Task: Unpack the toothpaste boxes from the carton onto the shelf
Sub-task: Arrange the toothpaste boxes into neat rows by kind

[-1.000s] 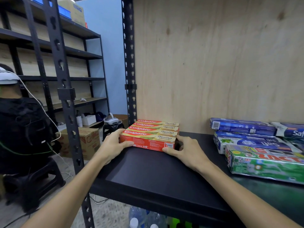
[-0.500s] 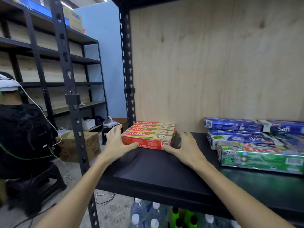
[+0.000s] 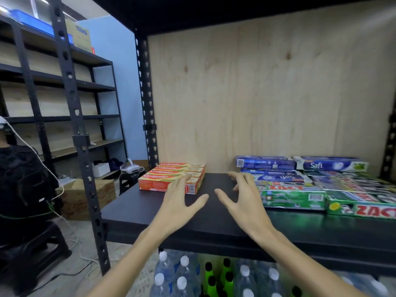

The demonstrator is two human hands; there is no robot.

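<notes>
- Red Colgate toothpaste boxes (image 3: 171,177) lie flat in a row at the back left of the black shelf (image 3: 150,209), against the plywood back panel (image 3: 267,93)
- Left hand (image 3: 180,202) is over the shelf with fingers spread, holding nothing, its fingertips in front of the Colgate boxes
- Right hand (image 3: 244,200) is likewise spread and empty, between those boxes and the blue Safi boxes (image 3: 300,166) and green Zact packs (image 3: 321,196)

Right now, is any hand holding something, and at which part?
Nothing is held. The left hand and the right hand are both open above the black shelf board, in front of the red and yellow Colgate boxes.
</notes>
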